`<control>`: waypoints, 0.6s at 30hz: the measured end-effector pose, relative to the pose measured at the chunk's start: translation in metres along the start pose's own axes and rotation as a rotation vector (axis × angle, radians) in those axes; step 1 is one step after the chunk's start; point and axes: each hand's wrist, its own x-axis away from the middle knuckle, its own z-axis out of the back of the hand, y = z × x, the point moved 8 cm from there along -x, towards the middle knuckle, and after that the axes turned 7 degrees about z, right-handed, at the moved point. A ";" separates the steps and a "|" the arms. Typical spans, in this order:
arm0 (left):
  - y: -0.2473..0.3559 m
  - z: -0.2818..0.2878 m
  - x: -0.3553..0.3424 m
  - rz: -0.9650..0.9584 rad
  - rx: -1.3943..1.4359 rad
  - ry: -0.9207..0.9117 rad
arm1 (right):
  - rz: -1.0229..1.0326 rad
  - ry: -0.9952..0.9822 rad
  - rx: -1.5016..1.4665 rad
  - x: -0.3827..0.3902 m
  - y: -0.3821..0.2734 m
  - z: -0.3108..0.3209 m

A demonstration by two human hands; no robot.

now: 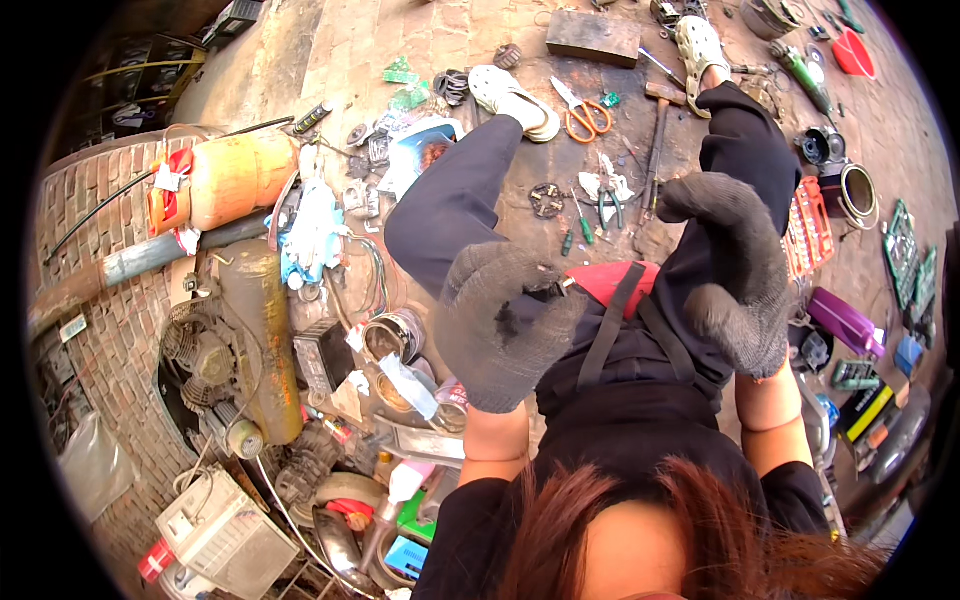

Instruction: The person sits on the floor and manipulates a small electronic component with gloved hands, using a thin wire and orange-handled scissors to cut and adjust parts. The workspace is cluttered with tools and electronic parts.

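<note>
My left hand [505, 330], in a dark knit work glove, is raised over my lap, its fingers curled around a small metallic piece [563, 285], mostly hidden. My right hand [730, 275], gloved alike, is raised beside it, fingers curved and well apart from the thumb, with nothing visible between them. Below the hands, a red item [608, 280] with dark straps lies at my lap. On the ground between my feet are orange-handled scissors [590, 125], a hammer [662, 95], pliers [610, 205] on a white rag and green-handled screwdrivers [583, 225].
A dark metal block [593, 40] lies ahead. At left are an orange gas cylinder [240, 180], a yellow tank [265, 350], cans and machine parts. At right are an orange socket case [810, 230], a purple bottle [840, 320], green tool cases [902, 260] and a red bucket [852, 55].
</note>
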 end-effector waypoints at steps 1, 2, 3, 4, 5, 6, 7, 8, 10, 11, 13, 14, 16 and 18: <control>0.004 0.000 0.001 -0.055 -0.030 0.013 | -0.012 -0.043 -0.003 -0.001 0.003 -0.004; 0.010 -0.001 0.002 -0.111 -0.071 0.005 | -0.025 -0.086 -0.004 -0.001 0.006 -0.007; 0.015 -0.002 0.002 -0.167 -0.113 -0.004 | -0.039 -0.129 -0.004 -0.002 0.009 -0.011; 0.021 -0.004 0.003 -0.223 -0.154 -0.012 | -0.072 -0.164 0.005 0.001 0.014 -0.017; 0.022 -0.005 0.002 -0.217 -0.148 -0.020 | -0.105 -0.201 0.013 0.002 0.016 -0.024; 0.024 -0.005 0.002 -0.211 -0.143 -0.028 | -0.146 -0.187 0.044 0.001 0.014 -0.028; 0.024 -0.006 0.001 -0.205 -0.137 -0.035 | -0.150 -0.206 0.079 0.001 0.016 -0.028; 0.024 -0.006 0.002 -0.188 -0.126 -0.029 | -0.153 -0.226 0.110 0.001 0.018 -0.028; 0.024 -0.006 0.003 -0.154 -0.103 -0.015 | -0.169 -0.226 0.131 0.002 0.021 -0.029; 0.022 -0.006 0.003 -0.131 -0.075 -0.019 | -0.183 -0.205 0.124 0.002 0.023 -0.027; 0.019 -0.005 0.002 -0.086 -0.021 -0.027 | -0.186 -0.169 0.101 0.003 0.025 -0.025; 0.020 -0.007 0.001 -0.102 -0.028 -0.043 | -0.176 -0.153 0.089 0.003 0.024 -0.024; 0.020 -0.009 -0.002 -0.134 -0.042 -0.077 | -0.148 -0.137 0.111 0.003 0.023 -0.021; 0.013 -0.005 0.001 -0.101 -0.014 -0.031 | -0.112 -0.146 0.167 0.002 0.019 -0.021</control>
